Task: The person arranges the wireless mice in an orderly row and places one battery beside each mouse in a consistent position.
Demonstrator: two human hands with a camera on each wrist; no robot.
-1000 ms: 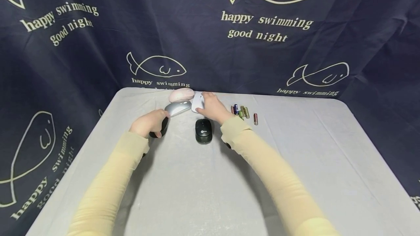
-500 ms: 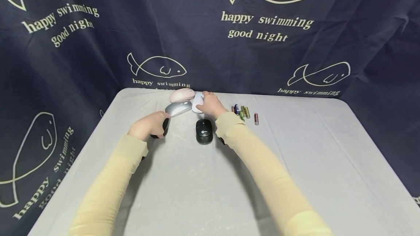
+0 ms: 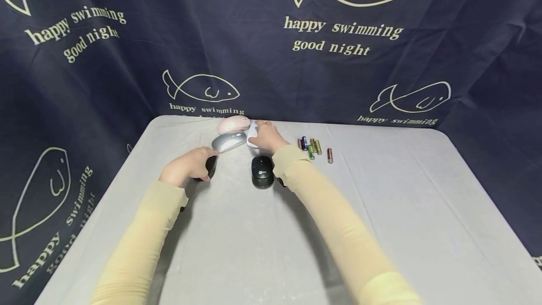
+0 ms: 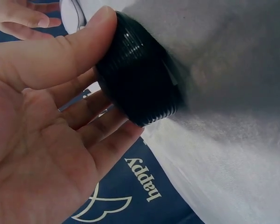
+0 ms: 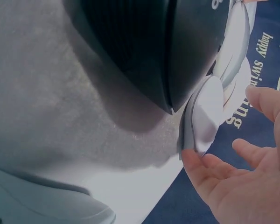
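My left hand (image 3: pixel 186 166) grips a black computer mouse (image 3: pixel 211 166) by its sides. The left wrist view shows the ribbed edge of this black mouse (image 4: pixel 137 74) between thumb and fingers. My right hand (image 3: pixel 267 136) lies at the right side of a white mouse (image 3: pixel 252 131), covering part of it in the head view. From the right wrist, its fingers look loosely spread, one fingertip right at the white mouse's (image 5: pixel 207 112) lower edge and the thumb apart. A silver mouse (image 3: pixel 228 141) lies between the hands, against a pink mouse (image 3: pixel 234 124) at the back.
Another black mouse (image 3: pixel 262 172) with a small logo sits just in front of my right hand. Several small batteries (image 3: pixel 311 147) lie to the right. The white-covered table (image 3: pixel 237 244) ends at the back against a dark blue curtain (image 3: pixel 271 74) printed with fish.
My right hand has shifted slightly left over the white mouse, hiding more of it, and its sleeve uncovers the green battery. The left hand keeps its grip and moves only a little.
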